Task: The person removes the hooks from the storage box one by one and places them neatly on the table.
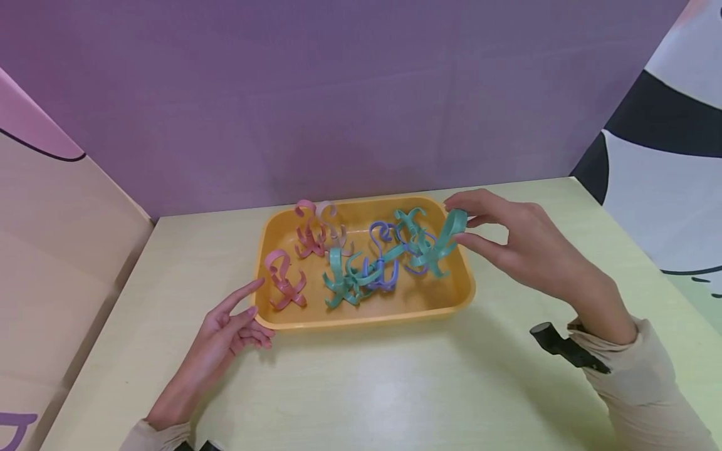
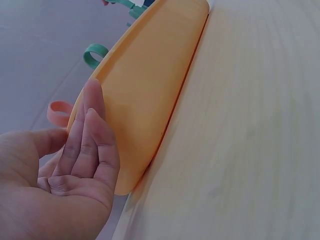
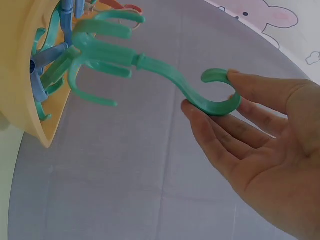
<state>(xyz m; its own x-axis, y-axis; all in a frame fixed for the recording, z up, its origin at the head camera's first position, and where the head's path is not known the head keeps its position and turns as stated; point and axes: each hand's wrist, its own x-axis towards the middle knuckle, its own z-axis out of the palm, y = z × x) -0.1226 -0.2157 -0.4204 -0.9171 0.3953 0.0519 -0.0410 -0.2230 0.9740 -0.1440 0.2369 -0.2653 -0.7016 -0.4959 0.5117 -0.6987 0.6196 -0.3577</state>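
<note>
My right hand [image 1: 516,241] pinches the curled top of a green four-claw hanger hook [image 3: 165,69] between thumb and fingers. The hook's claws hang over the right end of a yellow-orange tray [image 1: 361,322]. Beside the tray's near left corner, my left hand [image 1: 225,329] touches its rim and outer wall with loosely extended fingers. In the tray lie more such hooks: a pink hook [image 1: 289,291] and a red-pink hook [image 1: 310,241] at the left, a pale pink hook [image 1: 336,237], a green hook [image 1: 338,282] and a blue-violet hook [image 1: 383,275], some overlapping.
The tray stands on a pale wooden table [image 1: 350,394], near its back edge. A purple cloth wall [image 1: 361,106] rises behind. Printed panels [image 1: 671,188] flank the table, and a black wrist camera mount [image 1: 566,347] sits on the right sleeve.
</note>
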